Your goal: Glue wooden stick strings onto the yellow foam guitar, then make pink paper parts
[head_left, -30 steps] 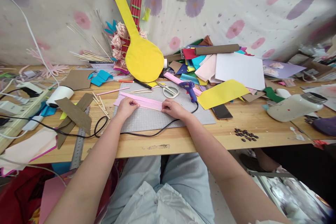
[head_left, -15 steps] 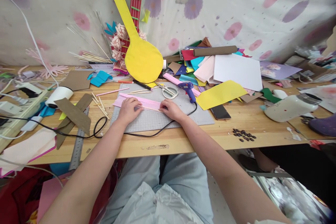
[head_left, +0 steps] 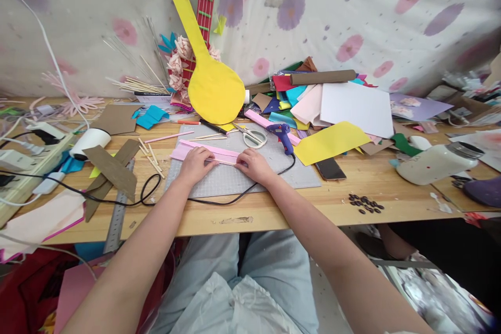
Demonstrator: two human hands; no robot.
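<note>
A pink strip of paper or felt (head_left: 179, 152) lies across the grey cutting mat (head_left: 219, 185), and a thin wooden stick (head_left: 225, 162) runs along its near edge. My left hand (head_left: 197, 165) presses on the strip, thumb and fingers pinched at that edge. A short way to its right, my right hand (head_left: 253, 165) pinches the same edge with its fingers closed. The fingertips partly hide the stick and the fold. Behind the right hand rest scissors (head_left: 255, 139) and a purple glue gun (head_left: 282, 135), its black cord trailing over the mat.
A yellow banjo-shaped piece (head_left: 216, 91) leans at the back. Yellow felt (head_left: 332, 142), a phone (head_left: 330, 168), black beads (head_left: 366, 203) and a white bottle (head_left: 438, 163) lie to the right. Cardboard strips (head_left: 111, 172), a metal ruler (head_left: 116, 222) and short sticks (head_left: 151, 156) are left.
My right hand has slid slightly left along the pink strip's edge, nearer my left hand. The whole view has shifted a little; the other things stay put.
</note>
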